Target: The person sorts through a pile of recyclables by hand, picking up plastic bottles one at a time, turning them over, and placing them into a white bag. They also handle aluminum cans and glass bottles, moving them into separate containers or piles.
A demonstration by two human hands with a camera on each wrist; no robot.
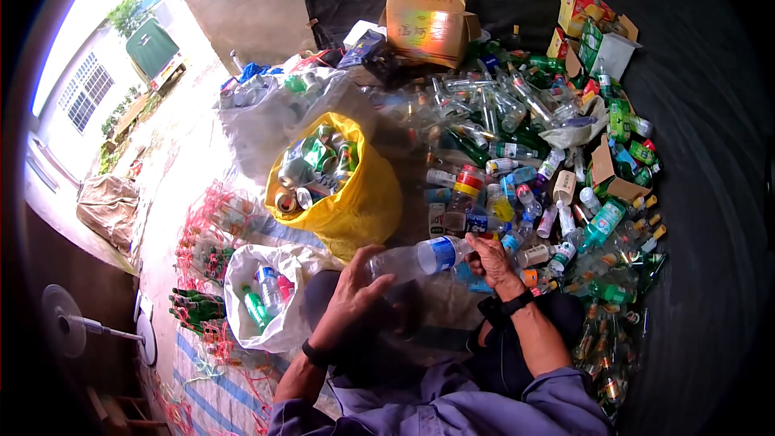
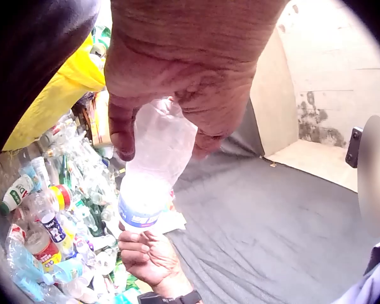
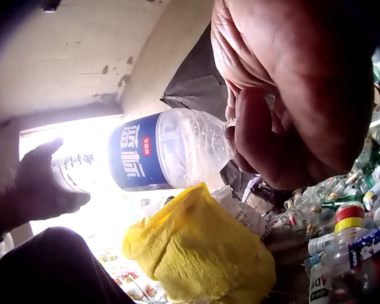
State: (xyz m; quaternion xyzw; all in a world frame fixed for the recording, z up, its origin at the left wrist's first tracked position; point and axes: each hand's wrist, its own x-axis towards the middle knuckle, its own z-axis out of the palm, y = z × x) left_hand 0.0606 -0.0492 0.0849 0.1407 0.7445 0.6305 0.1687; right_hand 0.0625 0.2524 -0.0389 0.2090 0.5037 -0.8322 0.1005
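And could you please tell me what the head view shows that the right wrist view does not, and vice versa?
Only the head view shows the cans in the yellow bag and the barred window.

Only the right wrist view shows the red patch and sharp, large white characters on the blue label.

Both show the yellow bag, clear bottle, left hand, right hand and heap of bottles.

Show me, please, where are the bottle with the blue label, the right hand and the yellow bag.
Bottle (image 3: 151, 154): right wrist view, on its label.
Right hand (image 1: 491, 262): head view, on the middle of the hand.
Yellow bag (image 1: 373, 194): head view, on its outer side.
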